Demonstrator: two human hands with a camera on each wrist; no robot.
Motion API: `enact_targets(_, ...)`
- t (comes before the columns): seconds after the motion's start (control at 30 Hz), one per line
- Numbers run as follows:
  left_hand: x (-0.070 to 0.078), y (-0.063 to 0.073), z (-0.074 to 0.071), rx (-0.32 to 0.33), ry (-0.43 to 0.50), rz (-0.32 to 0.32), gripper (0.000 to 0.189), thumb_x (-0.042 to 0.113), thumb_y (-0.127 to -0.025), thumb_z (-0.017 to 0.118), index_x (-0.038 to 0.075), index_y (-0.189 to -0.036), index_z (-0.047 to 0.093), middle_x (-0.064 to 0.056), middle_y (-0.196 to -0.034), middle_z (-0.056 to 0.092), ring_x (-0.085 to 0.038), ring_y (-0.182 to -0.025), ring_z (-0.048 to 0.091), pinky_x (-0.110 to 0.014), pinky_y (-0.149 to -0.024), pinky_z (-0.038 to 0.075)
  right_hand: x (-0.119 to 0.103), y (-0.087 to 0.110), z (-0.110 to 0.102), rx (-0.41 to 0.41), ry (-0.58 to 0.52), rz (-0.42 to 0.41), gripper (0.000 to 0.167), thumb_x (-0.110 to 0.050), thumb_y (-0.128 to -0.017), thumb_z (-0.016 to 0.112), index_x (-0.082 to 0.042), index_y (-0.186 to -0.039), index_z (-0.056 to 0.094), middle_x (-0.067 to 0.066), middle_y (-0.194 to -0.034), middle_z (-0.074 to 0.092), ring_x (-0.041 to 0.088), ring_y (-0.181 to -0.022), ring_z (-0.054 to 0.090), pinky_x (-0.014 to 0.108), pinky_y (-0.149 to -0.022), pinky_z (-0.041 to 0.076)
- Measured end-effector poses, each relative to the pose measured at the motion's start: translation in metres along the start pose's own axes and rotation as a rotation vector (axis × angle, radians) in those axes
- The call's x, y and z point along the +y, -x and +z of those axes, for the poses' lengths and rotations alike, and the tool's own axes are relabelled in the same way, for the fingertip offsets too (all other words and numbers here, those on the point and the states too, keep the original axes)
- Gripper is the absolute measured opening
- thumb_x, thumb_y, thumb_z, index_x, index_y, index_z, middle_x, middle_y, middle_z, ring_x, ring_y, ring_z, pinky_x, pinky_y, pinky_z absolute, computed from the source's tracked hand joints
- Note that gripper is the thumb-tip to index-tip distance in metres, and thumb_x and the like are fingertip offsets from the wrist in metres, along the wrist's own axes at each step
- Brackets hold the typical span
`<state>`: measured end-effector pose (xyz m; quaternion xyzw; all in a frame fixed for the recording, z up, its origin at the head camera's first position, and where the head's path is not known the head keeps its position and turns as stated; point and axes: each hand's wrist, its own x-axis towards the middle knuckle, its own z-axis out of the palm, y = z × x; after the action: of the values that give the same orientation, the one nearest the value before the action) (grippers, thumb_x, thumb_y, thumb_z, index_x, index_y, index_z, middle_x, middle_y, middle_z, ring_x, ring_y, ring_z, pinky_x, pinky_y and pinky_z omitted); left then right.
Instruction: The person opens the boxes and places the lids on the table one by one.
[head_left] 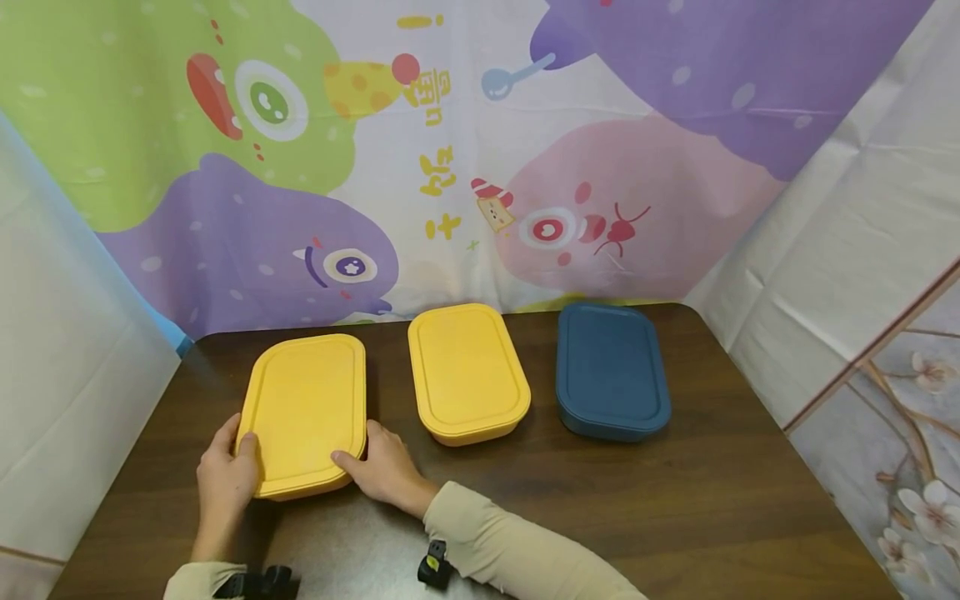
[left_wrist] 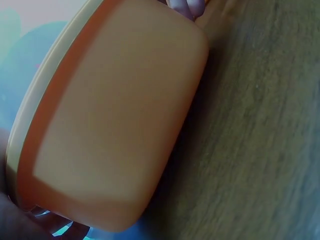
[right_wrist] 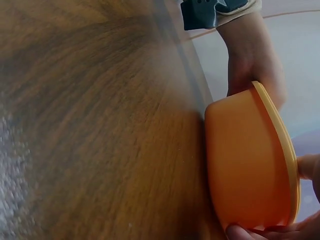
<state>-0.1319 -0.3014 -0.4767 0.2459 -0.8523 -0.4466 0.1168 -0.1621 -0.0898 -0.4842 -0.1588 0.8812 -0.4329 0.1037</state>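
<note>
Both hands hold the leftmost yellow lidded food container [head_left: 307,408] near the left side of the table. My left hand [head_left: 227,471] grips its left side toward the near corner, thumb by the lid's edge. On the opposite side, my right hand [head_left: 386,468] holds the near right corner, thumb over the lid and fingers against the wall. The right wrist view shows the container's orange-looking wall [right_wrist: 247,160] low over the wood, with fingers at its rim and underside. In the left wrist view the near wall [left_wrist: 120,115] fills much of the picture.
A second yellow lidded container [head_left: 468,371] stands at the middle of the table, and a dark blue one [head_left: 611,371] to its right. The brown wooden table [head_left: 600,517] ends at a cartoon-printed cloth [head_left: 465,275] behind. White cloth panels [head_left: 810,275] flank both sides.
</note>
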Motion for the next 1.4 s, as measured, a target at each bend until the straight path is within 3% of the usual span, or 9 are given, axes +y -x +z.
enact_targets(0.2, -0.003, 0.001, 0.002, 0.0, 0.011, -0.007, 0.052, 0.019, -0.104, 0.032, -0.001, -0.151, 0.028, -0.03, -0.15, 0.036, -0.048, -0.137, 0.034, -0.06, -0.112, 0.028, 0.001, -0.002, 0.002, -0.02, 0.008, 0.019, 0.062, -0.048, -0.092, 0.062, -0.005, -0.135, 0.05, 0.009, -0.124, 0.063, 0.023, -0.114, 0.062, 0.033, -0.089, 0.052)
enact_targets(0.63, -0.003, 0.001, 0.004, 0.007, 0.043, -0.031, 0.051, 0.018, -0.104, 0.029, -0.001, -0.152, 0.027, -0.032, -0.149, 0.036, -0.046, -0.132, 0.038, -0.061, -0.109, 0.029, 0.002, -0.001, 0.007, -0.016, 0.023, -0.002, 0.064, -0.048, -0.094, 0.058, -0.003, -0.137, 0.048, 0.011, -0.122, 0.061, 0.026, -0.115, 0.06, 0.036, -0.094, 0.051)
enact_targets(0.9, -0.005, 0.0, 0.004, 0.022, -0.03, -0.001, 0.051, 0.02, -0.104, 0.031, -0.001, -0.151, 0.03, -0.032, -0.147, 0.038, -0.05, -0.134, 0.036, -0.062, -0.11, 0.029, 0.001, 0.002, 0.008, -0.013, -0.046, 0.013, 0.069, -0.047, -0.094, 0.057, -0.005, -0.146, 0.04, 0.011, -0.14, 0.053, 0.026, -0.129, 0.051, 0.04, -0.105, 0.044)
enact_targets(1.13, 0.001, 0.007, 0.008, 0.189, -0.198, 0.198, 0.039, 0.01, -0.098, 0.04, -0.011, -0.127, 0.056, -0.032, -0.135, 0.048, -0.051, -0.125, 0.038, -0.062, -0.106, 0.027, -0.001, 0.002, 0.007, -0.022, -0.061, 0.042, 0.072, -0.048, -0.094, 0.057, -0.007, -0.148, 0.036, 0.011, -0.143, 0.049, 0.026, -0.132, 0.048, 0.041, -0.107, 0.043)
enact_targets(1.3, 0.006, 0.013, 0.009, 0.286, -0.174, 0.382, 0.026, 0.005, -0.094, 0.051, -0.01, -0.11, 0.066, -0.028, -0.123, 0.059, -0.048, -0.118, 0.046, -0.061, -0.102, 0.032, -0.002, 0.002, 0.006, -0.017, -0.049, 0.039, 0.071, -0.048, -0.094, 0.058, -0.007, -0.148, 0.037, 0.012, -0.142, 0.05, 0.027, -0.131, 0.049, 0.041, -0.106, 0.043)
enact_targets(1.4, 0.011, 0.016, 0.009, 0.279, -0.154, 0.53, 0.02, 0.001, -0.09, 0.059, -0.007, -0.104, 0.069, -0.025, -0.114, 0.065, -0.045, -0.111, 0.052, -0.058, -0.097, 0.038, -0.002, 0.002, 0.005, -0.012, -0.042, 0.036, 0.071, -0.047, -0.094, 0.059, -0.006, -0.147, 0.039, 0.012, -0.142, 0.051, 0.028, -0.131, 0.049, 0.041, -0.106, 0.043)
